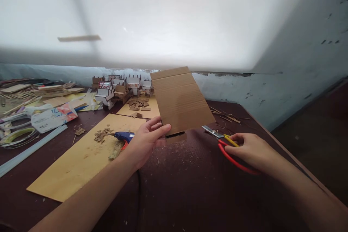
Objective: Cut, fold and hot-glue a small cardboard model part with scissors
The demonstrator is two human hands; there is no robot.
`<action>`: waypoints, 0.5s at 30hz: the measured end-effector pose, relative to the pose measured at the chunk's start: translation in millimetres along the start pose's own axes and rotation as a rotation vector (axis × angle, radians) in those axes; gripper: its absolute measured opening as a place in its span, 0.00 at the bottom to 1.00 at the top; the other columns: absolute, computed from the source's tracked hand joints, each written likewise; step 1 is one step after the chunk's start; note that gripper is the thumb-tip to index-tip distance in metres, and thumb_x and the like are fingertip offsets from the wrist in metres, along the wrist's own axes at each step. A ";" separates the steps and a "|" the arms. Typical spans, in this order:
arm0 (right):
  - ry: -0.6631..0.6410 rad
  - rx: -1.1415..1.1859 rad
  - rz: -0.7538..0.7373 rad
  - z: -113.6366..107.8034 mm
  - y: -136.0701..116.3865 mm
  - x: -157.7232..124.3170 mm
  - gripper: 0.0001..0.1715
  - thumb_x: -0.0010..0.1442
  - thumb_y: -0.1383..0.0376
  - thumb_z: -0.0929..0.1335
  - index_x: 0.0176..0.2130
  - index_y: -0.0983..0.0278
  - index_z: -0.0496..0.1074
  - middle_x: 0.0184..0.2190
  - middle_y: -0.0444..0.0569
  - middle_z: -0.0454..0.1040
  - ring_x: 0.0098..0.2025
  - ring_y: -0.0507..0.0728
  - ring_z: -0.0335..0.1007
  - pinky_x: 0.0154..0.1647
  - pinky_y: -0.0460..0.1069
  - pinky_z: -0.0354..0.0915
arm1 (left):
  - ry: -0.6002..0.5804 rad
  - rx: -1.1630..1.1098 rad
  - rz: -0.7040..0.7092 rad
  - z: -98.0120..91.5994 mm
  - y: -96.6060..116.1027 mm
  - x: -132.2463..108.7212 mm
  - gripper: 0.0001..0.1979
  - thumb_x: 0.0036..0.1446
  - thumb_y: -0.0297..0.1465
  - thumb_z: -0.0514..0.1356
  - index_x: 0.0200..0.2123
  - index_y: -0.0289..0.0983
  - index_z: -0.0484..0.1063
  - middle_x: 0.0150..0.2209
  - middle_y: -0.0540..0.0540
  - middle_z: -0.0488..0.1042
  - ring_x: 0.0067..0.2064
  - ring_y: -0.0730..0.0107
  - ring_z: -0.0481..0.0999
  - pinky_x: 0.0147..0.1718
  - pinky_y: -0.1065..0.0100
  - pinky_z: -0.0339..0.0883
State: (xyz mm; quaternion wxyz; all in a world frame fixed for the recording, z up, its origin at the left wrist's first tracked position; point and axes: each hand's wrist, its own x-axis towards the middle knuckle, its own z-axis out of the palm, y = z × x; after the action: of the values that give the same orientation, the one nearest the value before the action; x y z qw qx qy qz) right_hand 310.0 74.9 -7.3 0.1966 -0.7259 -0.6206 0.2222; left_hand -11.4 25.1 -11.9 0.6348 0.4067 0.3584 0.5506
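A flat brown piece of cardboard (pixel 182 98) is raised above the table, tilted, with a slot near its lower edge. My left hand (pixel 148 139) grips it at the lower left corner, thumb in front. To the right, my right hand (pixel 244 148) has its fingers closed on the handles of a pair of scissors (pixel 221 136) with one red and one yellow handle. The blades point left and lie just below the cardboard's right corner, apart from it as far as I can see. Part of the handles is hidden by the fingers.
A blue glue gun (pixel 123 136) lies on a yellow board (pixel 73 166) beside small cardboard scraps (pixel 102 135). Several small cardboard models (pixel 133 83) stand at the back. Tape rolls (pixel 17 137), glue sticks (pixel 35 148) and wood strips (pixel 51 88) crowd the left. Thin cardboard strips (pixel 225 115) lie back right.
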 end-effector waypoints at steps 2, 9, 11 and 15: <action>-0.029 0.176 0.009 -1.7 -0.5 1.8 0.21 0.40 0.51 0.79 0.31 0.61 0.78 0.24 0.49 0.76 0.25 0.59 0.69 0.25 0.51 0.57 | -0.006 -0.014 0.010 0.2 0.2 -0.4 0.34 0.59 0.37 0.70 0.67 0.44 0.68 0.60 0.38 0.77 0.56 0.50 0.80 0.50 0.56 0.77; -0.189 0.748 -0.122 18.0 -22.5 -14.6 0.34 0.59 0.31 0.63 0.30 0.58 0.71 0.17 0.39 0.55 0.19 0.53 0.53 0.22 0.51 0.57 | -0.059 -0.017 0.004 2.1 -1.7 -1.2 0.30 0.61 0.39 0.68 0.65 0.45 0.70 0.60 0.39 0.77 0.57 0.50 0.79 0.46 0.59 0.78; -0.236 0.911 -0.146 23.9 -28.6 -24.0 0.29 0.60 0.37 0.68 0.34 0.59 0.76 0.18 0.39 0.57 0.20 0.52 0.52 0.22 0.49 0.55 | -0.103 -0.030 -0.007 3.7 -3.8 -2.2 0.28 0.61 0.38 0.68 0.64 0.44 0.71 0.60 0.38 0.76 0.58 0.49 0.79 0.46 0.58 0.78; -0.221 1.061 -0.122 32.9 -34.2 -37.8 0.21 0.57 0.50 0.77 0.26 0.59 0.70 0.18 0.40 0.62 0.22 0.51 0.57 0.23 0.47 0.58 | -0.175 -0.012 -0.059 6.5 -8.6 -4.8 0.26 0.61 0.39 0.68 0.62 0.43 0.73 0.61 0.38 0.76 0.58 0.47 0.79 0.48 0.56 0.78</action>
State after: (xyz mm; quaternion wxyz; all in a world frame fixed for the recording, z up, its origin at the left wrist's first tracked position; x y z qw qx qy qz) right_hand 258.5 43.0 -12.2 0.4821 -0.4620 -0.4811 0.5681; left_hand -2.7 19.0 -17.0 0.6821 0.4388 0.3101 0.4960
